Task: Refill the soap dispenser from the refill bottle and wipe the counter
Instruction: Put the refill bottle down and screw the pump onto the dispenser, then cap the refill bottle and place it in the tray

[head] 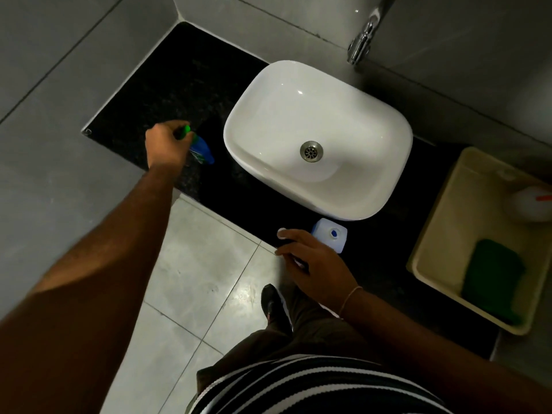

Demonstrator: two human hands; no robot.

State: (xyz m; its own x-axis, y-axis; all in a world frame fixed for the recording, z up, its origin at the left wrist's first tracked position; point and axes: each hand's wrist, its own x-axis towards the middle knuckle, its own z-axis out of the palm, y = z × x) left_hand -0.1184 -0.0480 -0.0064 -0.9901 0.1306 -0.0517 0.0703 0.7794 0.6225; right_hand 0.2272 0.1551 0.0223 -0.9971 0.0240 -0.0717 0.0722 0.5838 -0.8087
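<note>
A blue soap dispenser (203, 150) with a green pump top (184, 131) stands on the black counter (167, 94), left of the sink. My left hand (167, 144) is closed around its green top. A translucent white refill bottle (331, 234) with a blue cap stands at the counter's front edge, just below the sink. Beside it, my right hand (316, 264) curls over a small dark container with a white cap (281, 233); most of that container is hidden under my fingers.
A white basin sink (260, 85) fills the counter's middle, with a chrome tap (361, 43) on the wall behind. On the right, a cream tub (430, 234) holds a green cloth (493, 276) and a white bottle (528, 204). Below is a tiled floor.
</note>
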